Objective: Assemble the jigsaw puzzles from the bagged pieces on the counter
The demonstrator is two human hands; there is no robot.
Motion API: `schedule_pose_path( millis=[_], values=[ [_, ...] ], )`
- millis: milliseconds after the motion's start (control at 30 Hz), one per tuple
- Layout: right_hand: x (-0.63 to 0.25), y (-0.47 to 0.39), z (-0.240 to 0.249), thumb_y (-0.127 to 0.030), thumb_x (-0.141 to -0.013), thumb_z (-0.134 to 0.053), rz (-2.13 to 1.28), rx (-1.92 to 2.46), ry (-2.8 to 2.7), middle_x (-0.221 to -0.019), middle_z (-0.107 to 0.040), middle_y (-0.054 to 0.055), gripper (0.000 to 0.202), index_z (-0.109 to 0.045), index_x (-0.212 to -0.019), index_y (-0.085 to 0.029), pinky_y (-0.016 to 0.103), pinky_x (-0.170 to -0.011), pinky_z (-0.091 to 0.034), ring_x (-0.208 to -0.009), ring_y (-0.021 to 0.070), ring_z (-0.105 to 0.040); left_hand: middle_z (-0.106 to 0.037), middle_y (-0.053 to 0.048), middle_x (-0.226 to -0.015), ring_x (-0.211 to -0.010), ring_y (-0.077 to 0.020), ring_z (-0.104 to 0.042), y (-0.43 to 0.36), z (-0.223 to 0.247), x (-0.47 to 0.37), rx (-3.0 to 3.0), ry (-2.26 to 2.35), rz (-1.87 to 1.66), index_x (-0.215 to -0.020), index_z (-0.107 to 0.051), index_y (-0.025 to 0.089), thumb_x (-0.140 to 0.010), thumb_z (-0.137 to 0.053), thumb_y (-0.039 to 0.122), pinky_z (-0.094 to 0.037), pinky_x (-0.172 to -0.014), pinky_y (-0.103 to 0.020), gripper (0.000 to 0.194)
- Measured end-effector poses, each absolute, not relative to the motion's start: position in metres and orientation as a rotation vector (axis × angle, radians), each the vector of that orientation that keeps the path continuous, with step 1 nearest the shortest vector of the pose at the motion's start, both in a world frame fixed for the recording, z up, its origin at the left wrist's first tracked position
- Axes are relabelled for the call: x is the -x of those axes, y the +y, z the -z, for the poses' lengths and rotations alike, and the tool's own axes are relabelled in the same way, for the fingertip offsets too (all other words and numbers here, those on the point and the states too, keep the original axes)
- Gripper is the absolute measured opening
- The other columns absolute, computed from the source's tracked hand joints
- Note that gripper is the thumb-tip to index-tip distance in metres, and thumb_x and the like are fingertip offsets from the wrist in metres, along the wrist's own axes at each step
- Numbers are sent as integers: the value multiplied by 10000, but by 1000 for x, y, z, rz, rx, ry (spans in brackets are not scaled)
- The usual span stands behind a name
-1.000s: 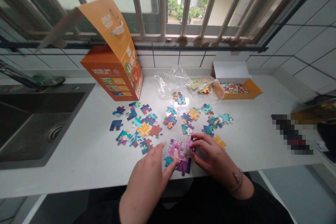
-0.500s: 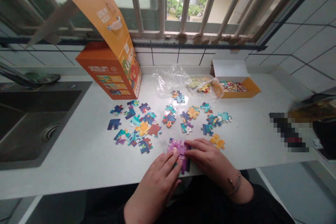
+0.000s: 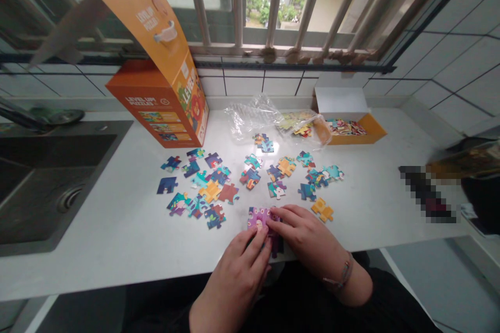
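Near the counter's front edge lie joined purple puzzle pieces [image 3: 258,216], partly covered by my fingers. My left hand [image 3: 238,273] comes from the lower left, fingers close together, its fingertips pressed on the lower left of these pieces. From the right, my right hand [image 3: 307,231] grips their right side with bent fingers; its thumb is mostly hidden. Dark edges of the pieces show below, between the hands. A yellow puzzle piece [image 3: 322,209] lies just beyond my right hand. Loose blue and teal pieces are spread farther back, among them a brown piece [image 3: 228,194].
An orange puzzle box [image 3: 156,106] stands with its lid up at the back left. Clear plastic wrap [image 3: 250,119] and a small yellow box [image 3: 349,138] of pieces sit along the back. The sink [image 3: 113,151] is at left; a dark, pixelated object [image 3: 427,195] lies right.
My right fingers have shifted slightly left over the purple pieces, covering more of them. My left hand stays pressed on the pieces. The view has tilted a little.
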State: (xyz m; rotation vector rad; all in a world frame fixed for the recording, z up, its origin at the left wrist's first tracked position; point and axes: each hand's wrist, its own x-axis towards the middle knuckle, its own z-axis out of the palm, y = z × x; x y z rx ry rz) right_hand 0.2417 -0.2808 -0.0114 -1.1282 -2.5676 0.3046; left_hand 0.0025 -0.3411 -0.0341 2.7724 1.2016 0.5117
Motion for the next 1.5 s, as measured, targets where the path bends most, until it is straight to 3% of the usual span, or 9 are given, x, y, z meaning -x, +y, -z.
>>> schedule_pose_path(
  millis=[100,267,400,567,700,900,1067,1267,1500],
  values=[
    [-242,-279,9,-45,-922,-717,-329,1106,-2581,-1384,-756,92,441,-742,-1306,-262,508,-1025,-637,-1193,326,-715,-622,-144,-1598,-1429,-342,-623,-341,33,-3,-2798,1208,-500,-1538,-607,132,-1066,-580,230,-598,-1135,-502,483],
    [-266,-276,11,-34,-993,-510,-341,1179,-2263,-1385,-743,78,466,-712,-1329,-288,503,-1086,-600,-1265,272,-693,-603,-130,-1620,-1459,-314,-599,-341,33,-3,-2800,1224,-517,-1560,-587,151,-1082,-563,261,-563,-1152,-475,491],
    [-287,-281,14,-111,-1001,-559,-130,1444,-1930,-1223,-761,103,299,-736,-1176,-277,582,-1052,-563,-1178,316,-681,-603,-107,-1624,-1455,-293,-598,-341,36,-4,-2817,1231,-516,-1556,-592,174,-1102,-496,193,-550,-1154,-463,465],
    [-297,-291,25,-141,-981,-604,36,1498,-1854,-1166,-750,95,212,-721,-1117,-254,549,-1052,-524,-1156,311,-663,-613,-92,-1617,-1476,-302,-565,-345,43,-6,-2812,1290,-534,-1582,-565,160,-1054,-434,75,-535,-1155,-467,550],
    [-309,-288,40,-172,-1001,-571,178,1577,-1725,-1090,-747,83,149,-700,-1049,-229,501,-1015,-512,-1073,283,-677,-627,-108,-1598,-1474,-291,-564,-344,42,-11,-2775,1375,-605,-1534,-605,155,-1082,-480,155,-507,-1190,-448,469],
    [-313,-280,48,-212,-1008,-538,153,1650,-1701,-1069,-735,94,140,-669,-1055,-221,474,-996,-498,-1067,289,-666,-461,-139,-1730,-1614,-297,-418,-318,37,-25,-2785,1344,-594,-1682,-411,139,-1108,-476,236,-354,-1324,-522,586],
    [-310,-279,47,-202,-997,-535,146,1693,-1724,-1024,-720,87,116,-645,-1024,-228,455,-975,-485,-1022,286,-648,-492,-117,-1713,-1560,-294,-505,-304,49,-29,-2720,1284,-468,-1629,-503,194,-1114,-529,318,-422,-1291,-525,531],
    [-310,-275,49,-199,-994,-529,146,1749,-1759,-1000,-711,92,112,-638,-1006,-223,453,-977,-470,-996,285,-642,-484,-115,-1717,-1559,-296,-511,-302,55,-23,-2702,1261,-470,-1633,-494,195,-1128,-515,340,-433,-1283,-521,525],
    [-312,-273,53,-201,-967,-547,174,1788,-1782,-1006,-722,98,103,-646,-984,-225,444,-965,-469,-988,285,-646,-514,-173,-1686,-1555,-343,-512,-285,52,-23,-2744,1246,-445,-1594,-534,139,-1107,-568,325,-442,-1268,-562,522]
  ],
)
